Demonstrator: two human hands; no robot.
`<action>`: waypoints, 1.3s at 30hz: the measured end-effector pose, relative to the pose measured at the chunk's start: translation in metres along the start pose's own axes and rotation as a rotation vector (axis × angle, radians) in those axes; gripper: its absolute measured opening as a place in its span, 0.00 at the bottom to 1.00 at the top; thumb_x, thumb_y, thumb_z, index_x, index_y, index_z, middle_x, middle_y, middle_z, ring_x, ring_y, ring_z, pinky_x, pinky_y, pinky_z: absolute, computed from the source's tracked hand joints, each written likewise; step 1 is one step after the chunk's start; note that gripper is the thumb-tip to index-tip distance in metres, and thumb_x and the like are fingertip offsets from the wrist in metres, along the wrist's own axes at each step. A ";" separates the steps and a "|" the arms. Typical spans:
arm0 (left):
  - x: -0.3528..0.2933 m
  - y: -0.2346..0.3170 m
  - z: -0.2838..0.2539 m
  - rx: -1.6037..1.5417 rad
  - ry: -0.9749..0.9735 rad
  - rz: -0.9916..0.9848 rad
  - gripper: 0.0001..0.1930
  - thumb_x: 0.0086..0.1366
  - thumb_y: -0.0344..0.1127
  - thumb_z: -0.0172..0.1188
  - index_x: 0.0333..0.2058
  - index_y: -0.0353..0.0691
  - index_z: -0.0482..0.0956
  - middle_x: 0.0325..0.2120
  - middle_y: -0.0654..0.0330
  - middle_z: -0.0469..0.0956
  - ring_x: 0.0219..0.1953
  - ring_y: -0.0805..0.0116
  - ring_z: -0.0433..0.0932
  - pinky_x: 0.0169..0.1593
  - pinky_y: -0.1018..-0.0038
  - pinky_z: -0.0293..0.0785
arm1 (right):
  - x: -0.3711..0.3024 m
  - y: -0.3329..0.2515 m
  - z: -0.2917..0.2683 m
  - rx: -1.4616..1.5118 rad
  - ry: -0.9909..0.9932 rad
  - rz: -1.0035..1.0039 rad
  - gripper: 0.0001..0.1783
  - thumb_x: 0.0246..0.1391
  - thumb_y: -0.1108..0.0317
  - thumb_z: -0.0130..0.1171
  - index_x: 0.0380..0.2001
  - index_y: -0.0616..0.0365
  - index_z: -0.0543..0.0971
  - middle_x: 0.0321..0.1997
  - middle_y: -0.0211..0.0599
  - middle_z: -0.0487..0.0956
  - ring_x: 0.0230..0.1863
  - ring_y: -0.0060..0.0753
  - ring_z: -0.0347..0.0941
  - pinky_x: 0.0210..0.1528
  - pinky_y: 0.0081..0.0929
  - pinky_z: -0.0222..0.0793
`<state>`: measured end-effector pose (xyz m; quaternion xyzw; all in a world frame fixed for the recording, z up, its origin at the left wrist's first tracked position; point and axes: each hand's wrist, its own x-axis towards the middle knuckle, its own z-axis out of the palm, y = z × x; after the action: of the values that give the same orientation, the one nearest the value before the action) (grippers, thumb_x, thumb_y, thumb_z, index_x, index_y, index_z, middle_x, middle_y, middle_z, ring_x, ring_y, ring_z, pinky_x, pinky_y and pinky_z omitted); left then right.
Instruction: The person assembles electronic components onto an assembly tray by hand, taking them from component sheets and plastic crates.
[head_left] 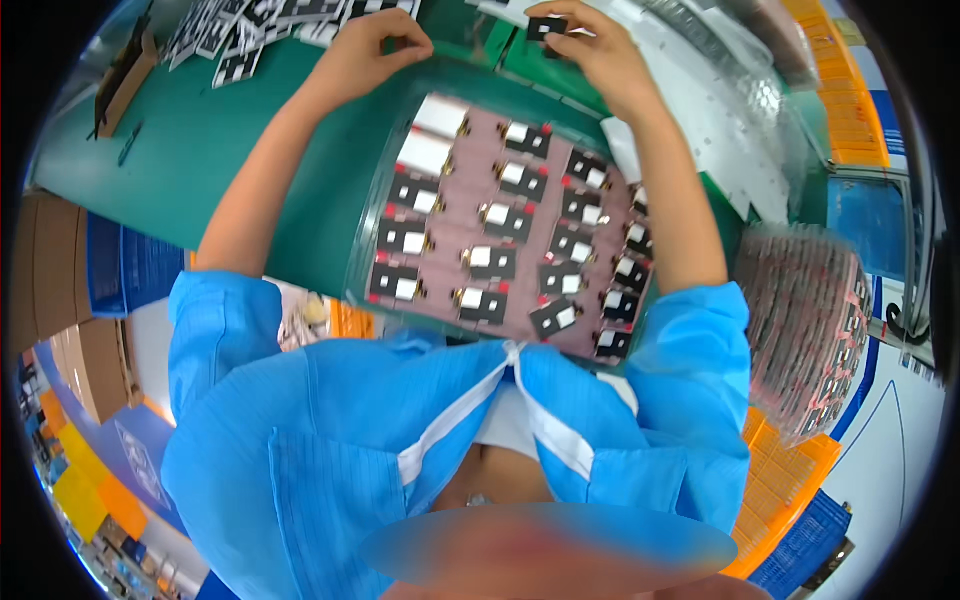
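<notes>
My right hand, at the far side of the green work surface, pinches a small black card with a white square on it. To the left, my left hand is closed, with thumb and fingertips together; whether something tiny sits between them I cannot make out. Nearer to me, between my forearms, lies a clear plastic tray with a pink lining. Rows of black-and-white pieces with small gold-coloured ends fill it. Two pieces at its far left corner show plain white faces. My right forearm partly hides the tray's right side.
Loose black-and-white cards lie piled at the far left, near a brown open box and a dark pen. Clear plastic sheeting covers the far right. A tall stack of filled trays stands right, above an orange crate.
</notes>
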<state>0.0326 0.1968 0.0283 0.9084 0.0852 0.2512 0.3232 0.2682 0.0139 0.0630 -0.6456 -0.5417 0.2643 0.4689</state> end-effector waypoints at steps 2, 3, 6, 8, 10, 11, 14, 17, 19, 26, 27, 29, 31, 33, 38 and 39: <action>-0.039 0.005 -0.005 -0.073 -0.136 -0.062 0.07 0.56 0.31 0.67 0.35 0.40 0.83 0.33 0.65 0.76 0.35 0.73 0.74 0.37 0.75 0.68 | -0.021 -0.013 0.017 0.023 -0.159 -0.068 0.22 0.53 0.80 0.56 0.51 0.50 0.79 0.37 0.28 0.77 0.36 0.19 0.72 0.42 0.20 0.70; -0.050 0.008 -0.003 -0.079 -0.137 -0.078 0.07 0.56 0.31 0.67 0.35 0.40 0.83 0.33 0.65 0.76 0.35 0.73 0.74 0.37 0.75 0.68 | -0.030 -0.015 0.024 0.012 -0.202 -0.118 0.25 0.52 0.81 0.56 0.53 0.48 0.79 0.35 0.28 0.77 0.34 0.19 0.72 0.38 0.21 0.70; -0.066 0.021 0.006 -0.098 -0.124 -0.172 0.15 0.53 0.31 0.71 0.41 0.44 0.84 0.40 0.66 0.72 0.40 0.72 0.72 0.41 0.75 0.68 | -0.045 -0.024 0.038 0.000 -0.267 0.051 0.29 0.50 0.82 0.59 0.56 0.47 0.78 0.35 0.28 0.78 0.33 0.17 0.72 0.40 0.19 0.71; -0.069 0.022 0.007 -0.072 -0.119 -0.144 0.15 0.52 0.32 0.71 0.41 0.44 0.84 0.40 0.66 0.72 0.40 0.71 0.72 0.42 0.74 0.68 | -0.049 -0.025 0.046 0.032 -0.254 0.054 0.27 0.50 0.81 0.61 0.55 0.49 0.78 0.34 0.28 0.79 0.34 0.18 0.74 0.40 0.19 0.72; -0.076 0.021 0.006 -0.046 -0.113 -0.117 0.16 0.51 0.32 0.72 0.41 0.44 0.83 0.40 0.66 0.72 0.41 0.70 0.72 0.43 0.74 0.69 | -0.054 -0.030 0.053 0.079 -0.252 0.137 0.24 0.52 0.79 0.62 0.54 0.54 0.78 0.37 0.24 0.78 0.37 0.16 0.73 0.42 0.15 0.69; -0.080 0.020 0.004 -0.045 -0.120 -0.093 0.18 0.50 0.31 0.72 0.41 0.44 0.83 0.40 0.66 0.71 0.41 0.71 0.71 0.42 0.75 0.67 | -0.057 -0.028 0.056 0.086 -0.257 0.140 0.19 0.52 0.78 0.63 0.49 0.58 0.79 0.37 0.25 0.79 0.38 0.17 0.74 0.43 0.16 0.70; -0.088 0.022 0.001 -0.049 -0.160 -0.080 0.19 0.48 0.30 0.73 0.42 0.43 0.83 0.41 0.67 0.71 0.41 0.71 0.70 0.42 0.76 0.66 | -0.063 -0.030 0.062 -0.126 -0.256 0.077 0.15 0.53 0.77 0.63 0.46 0.58 0.80 0.38 0.26 0.79 0.38 0.19 0.74 0.45 0.19 0.70; -0.087 0.022 0.002 -0.064 -0.197 -0.089 0.20 0.46 0.31 0.74 0.42 0.42 0.83 0.41 0.67 0.71 0.41 0.70 0.71 0.43 0.75 0.66 | -0.065 -0.033 0.065 -0.057 -0.263 0.104 0.09 0.55 0.77 0.61 0.41 0.61 0.79 0.39 0.28 0.79 0.41 0.21 0.74 0.48 0.23 0.70; -0.087 0.022 0.003 -0.074 -0.197 -0.097 0.21 0.46 0.31 0.75 0.42 0.42 0.83 0.41 0.67 0.72 0.41 0.70 0.71 0.43 0.75 0.66 | -0.067 -0.040 0.069 0.080 -0.205 0.104 0.07 0.56 0.77 0.61 0.39 0.62 0.79 0.40 0.29 0.79 0.43 0.21 0.74 0.49 0.23 0.69; -0.084 0.027 -0.004 -0.136 -0.225 -0.121 0.20 0.47 0.31 0.74 0.41 0.40 0.83 0.37 0.61 0.74 0.40 0.64 0.73 0.44 0.72 0.69 | -0.062 -0.031 0.076 -0.003 -0.203 0.076 0.08 0.57 0.74 0.60 0.41 0.59 0.79 0.37 0.26 0.79 0.41 0.16 0.73 0.45 0.17 0.66; -0.081 0.032 -0.008 -0.196 -0.252 -0.149 0.20 0.47 0.31 0.74 0.41 0.39 0.83 0.38 0.56 0.76 0.43 0.61 0.75 0.48 0.70 0.70 | -0.061 -0.029 0.080 0.005 -0.191 0.051 0.08 0.55 0.70 0.63 0.39 0.57 0.80 0.34 0.24 0.81 0.37 0.20 0.75 0.43 0.20 0.66; -0.077 0.033 -0.008 -0.224 -0.265 -0.173 0.20 0.46 0.31 0.75 0.41 0.39 0.83 0.37 0.56 0.76 0.41 0.62 0.75 0.47 0.71 0.70 | -0.054 -0.020 0.090 0.181 -0.193 -0.199 0.10 0.54 0.74 0.63 0.40 0.60 0.77 0.30 0.27 0.78 0.31 0.18 0.71 0.35 0.19 0.64; -0.082 0.030 -0.007 -0.248 -0.269 -0.222 0.20 0.46 0.30 0.75 0.40 0.38 0.83 0.36 0.57 0.75 0.40 0.63 0.75 0.46 0.71 0.70 | -0.052 -0.054 0.096 0.074 -0.244 0.209 0.17 0.53 0.80 0.61 0.46 0.63 0.70 0.28 0.29 0.74 0.28 0.15 0.67 0.28 0.16 0.62; -0.081 0.030 -0.006 -0.268 -0.267 -0.206 0.20 0.46 0.31 0.76 0.40 0.38 0.83 0.34 0.58 0.75 0.38 0.65 0.74 0.43 0.72 0.70 | -0.048 -0.046 0.099 0.069 -0.257 0.186 0.15 0.54 0.79 0.61 0.44 0.63 0.71 0.28 0.29 0.75 0.28 0.15 0.68 0.28 0.16 0.63; -0.080 0.029 -0.004 -0.262 -0.252 -0.183 0.21 0.45 0.31 0.76 0.40 0.39 0.83 0.34 0.59 0.75 0.37 0.66 0.74 0.42 0.73 0.70 | -0.043 -0.028 0.113 0.090 -0.264 0.268 0.05 0.54 0.79 0.62 0.33 0.65 0.76 0.27 0.30 0.78 0.27 0.17 0.71 0.31 0.16 0.67; -0.082 0.028 -0.004 -0.267 -0.251 -0.192 0.21 0.45 0.31 0.76 0.41 0.39 0.83 0.34 0.59 0.75 0.37 0.66 0.74 0.42 0.73 0.70 | -0.043 -0.028 0.116 0.092 -0.272 0.271 0.05 0.54 0.79 0.62 0.33 0.65 0.76 0.27 0.30 0.78 0.27 0.17 0.71 0.31 0.16 0.67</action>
<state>-0.0396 0.1514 0.0157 0.8693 0.0965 0.1133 0.4713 0.1456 0.0098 0.0321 -0.6488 -0.4954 0.4344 0.3807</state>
